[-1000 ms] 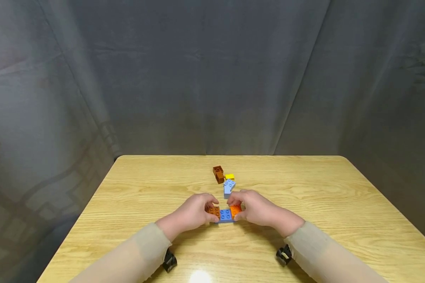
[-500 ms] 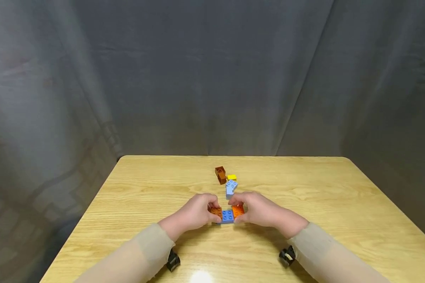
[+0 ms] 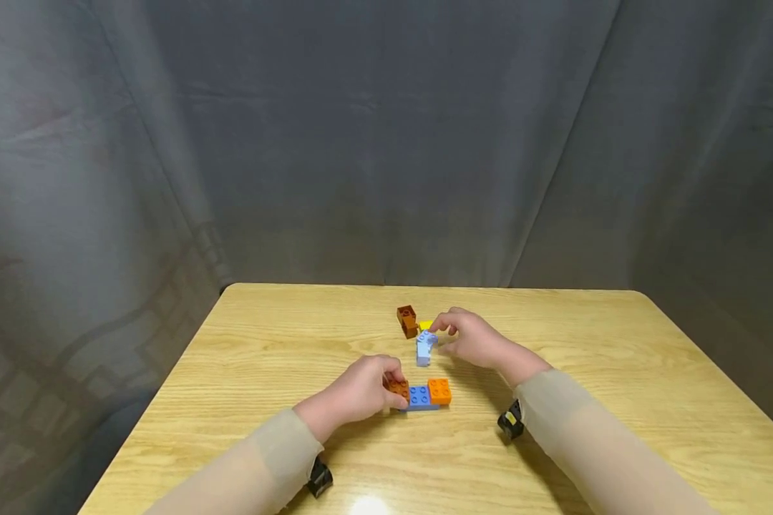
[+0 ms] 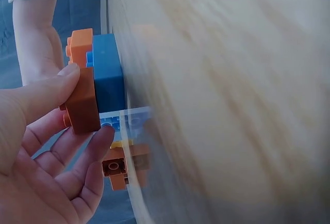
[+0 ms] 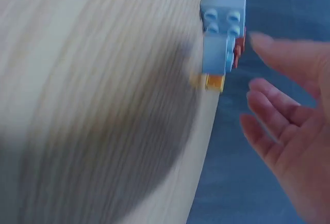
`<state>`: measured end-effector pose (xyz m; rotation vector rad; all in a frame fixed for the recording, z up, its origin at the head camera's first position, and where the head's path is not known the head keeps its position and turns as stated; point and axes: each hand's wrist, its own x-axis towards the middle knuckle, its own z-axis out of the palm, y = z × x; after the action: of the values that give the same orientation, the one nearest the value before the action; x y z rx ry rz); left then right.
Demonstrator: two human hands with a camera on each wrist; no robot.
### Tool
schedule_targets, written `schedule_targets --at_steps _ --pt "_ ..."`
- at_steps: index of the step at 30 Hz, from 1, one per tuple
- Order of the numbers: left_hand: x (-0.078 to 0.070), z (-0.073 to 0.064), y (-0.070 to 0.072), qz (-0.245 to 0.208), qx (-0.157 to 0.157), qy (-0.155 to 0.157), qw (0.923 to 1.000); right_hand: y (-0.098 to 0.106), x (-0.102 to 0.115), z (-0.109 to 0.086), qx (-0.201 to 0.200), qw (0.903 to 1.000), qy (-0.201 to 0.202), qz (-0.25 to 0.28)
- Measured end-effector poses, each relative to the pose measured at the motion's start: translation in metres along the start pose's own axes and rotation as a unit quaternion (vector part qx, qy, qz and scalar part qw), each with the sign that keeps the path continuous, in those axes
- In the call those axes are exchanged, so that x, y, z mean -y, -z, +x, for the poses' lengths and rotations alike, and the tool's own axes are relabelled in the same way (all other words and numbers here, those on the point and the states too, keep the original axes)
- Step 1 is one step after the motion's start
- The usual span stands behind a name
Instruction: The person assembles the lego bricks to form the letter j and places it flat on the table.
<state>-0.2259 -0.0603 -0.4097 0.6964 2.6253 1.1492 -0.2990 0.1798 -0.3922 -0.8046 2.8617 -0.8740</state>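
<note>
My left hand [image 3: 359, 390] pinches a brown brick [image 4: 83, 105] between thumb and fingers. That brick sits on the left end of a longer blue brick [image 3: 419, 395], and an orange brick [image 3: 439, 391] is on its right end, with bare blue studs between the two. Farther back, my right hand [image 3: 475, 339] hovers beside the light blue bricks [image 3: 423, 355], its fingers spread and loosely bent. In the right wrist view a gap shows between those fingers and the light blue bricks [image 5: 223, 10].
Just behind the light blue bricks lies a small yellow brick [image 3: 426, 325], partly hidden. Brown bricks [image 3: 407, 322] lie to its left, one with its hollow side showing. All rest on a wooden table [image 3: 264, 343], with a grey curtain [image 3: 373, 143] beyond its far edge.
My right hand has let go of the orange brick and moved away from me to the light blue bricks. My left hand keeps its grip on the brown brick.
</note>
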Motion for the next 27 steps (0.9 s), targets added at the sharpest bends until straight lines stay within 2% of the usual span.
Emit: schedule_targets --at_steps 4,11,13,20,27 --pt "-0.001 0.0 -0.001 0.006 0.002 -0.003 1.0 -0.011 0.006 0.005 0.029 0.9987 0.023 -0.034" --pt "-0.002 0.001 -0.003 0.004 0.004 -0.004 1.0 -0.021 0.015 0.005 0.021 0.9969 0.015 -0.074" --pt "-0.002 0.002 -0.003 0.004 0.003 -0.008 1.0 -0.02 0.016 0.004 0.017 0.9974 0.014 -0.068" --pt "-0.001 0.003 -0.002 0.008 0.004 -0.01 0.9999 -0.002 0.023 -0.011 0.022 0.9996 0.007 0.015" --pt "0.001 0.003 -0.001 0.01 0.006 -0.014 0.9998 0.016 0.028 -0.03 0.035 0.9985 0.038 0.016"
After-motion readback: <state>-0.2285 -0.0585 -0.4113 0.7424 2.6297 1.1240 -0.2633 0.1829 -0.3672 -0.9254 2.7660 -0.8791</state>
